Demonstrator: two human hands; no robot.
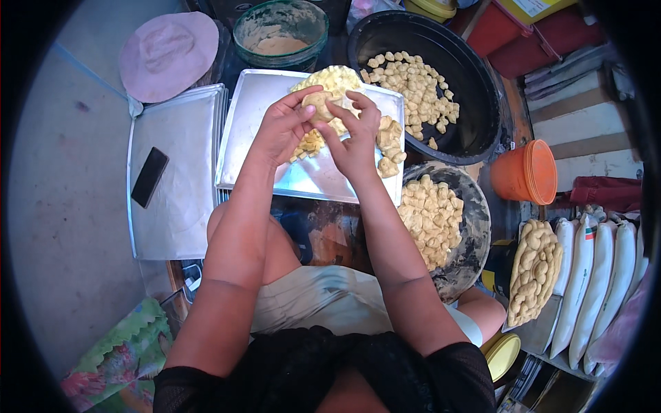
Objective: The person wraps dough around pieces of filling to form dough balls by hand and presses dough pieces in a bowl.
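Above a metal tray, I hold a flattened piece of dough between both hands. My left hand is closed on it, the thumb at its near side and the fingers behind. The fingertips of my right hand pinch its right edge. Below the hands lie a pale yellow crumbly mass and small yellow cubes, both partly hidden by the hands. Several dough lumps rest along the tray's right side.
A black basin with many dough pieces stands at the far right; a round floured board with more is nearer. Stacked trays at left carry a phone and a pink hat. A green tub and orange bucket stand around.
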